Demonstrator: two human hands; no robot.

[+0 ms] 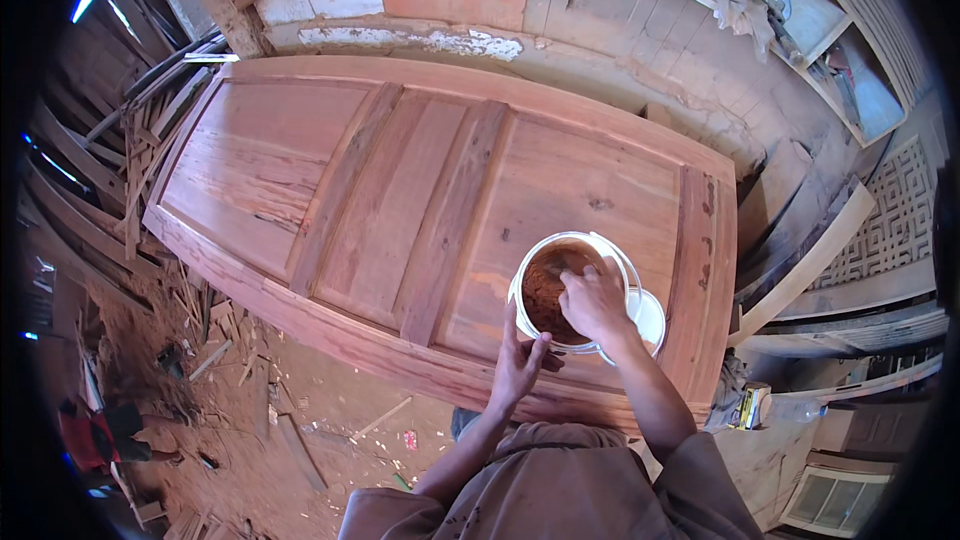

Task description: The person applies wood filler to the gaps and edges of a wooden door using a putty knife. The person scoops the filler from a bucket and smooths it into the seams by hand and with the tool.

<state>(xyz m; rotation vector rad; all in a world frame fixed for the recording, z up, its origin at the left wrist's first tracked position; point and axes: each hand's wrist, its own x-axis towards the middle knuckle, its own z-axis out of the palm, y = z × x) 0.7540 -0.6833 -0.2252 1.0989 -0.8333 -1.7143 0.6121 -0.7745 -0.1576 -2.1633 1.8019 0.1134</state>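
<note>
A white bucket (516,292) with reddish-brown paste or powder (548,285) inside stands on a large reddish wooden door panel (585,165). My left hand (518,365) grips the bucket's near left side, thumb and fingers spread around its wall. Over the mouth is my right hand (592,300), fingers curled and reaching down into the brown contents. Whatever those fingers hold, if anything, is hidden. Beside the bucket on the right, a round white lid (650,320) lies on the panel, partly covered by my right wrist.
Wood scraps (290,445) and dust litter the floor at the left. Timber offcuts (160,130) are stacked beyond the panel's left end. A carved lattice panel (880,225) and a curved board (810,265) stand at the right. Far left, another person (105,435) is partly visible.
</note>
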